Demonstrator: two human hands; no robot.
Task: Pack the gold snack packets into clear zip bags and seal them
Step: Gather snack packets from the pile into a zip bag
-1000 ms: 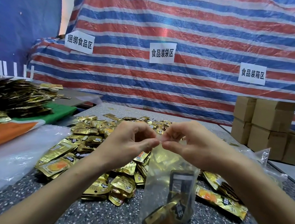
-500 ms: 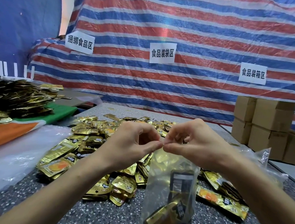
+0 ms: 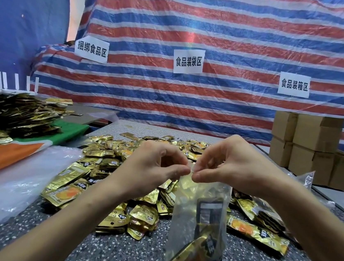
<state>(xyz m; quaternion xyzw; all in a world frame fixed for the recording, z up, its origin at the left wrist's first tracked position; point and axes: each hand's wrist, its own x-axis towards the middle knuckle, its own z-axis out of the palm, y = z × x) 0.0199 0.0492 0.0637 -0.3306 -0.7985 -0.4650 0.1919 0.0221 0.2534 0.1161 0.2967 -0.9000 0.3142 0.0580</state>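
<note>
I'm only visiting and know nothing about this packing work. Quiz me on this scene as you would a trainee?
1. True or false: the clear plastic zip bag already holds gold foil snack packets.
2. Where do the left hand and right hand pinch the bag? A) bottom corners B) top edge C) middle
3. Fill in: the stacked brown cardboard boxes stand to the person's ____.
Key: 1 true; 2 B; 3 right.

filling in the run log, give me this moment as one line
phase: sealing | zip bag: upright, gold packets inside | left hand: pinches bag top | right hand: pinches bag top | loose packets: piled behind
</note>
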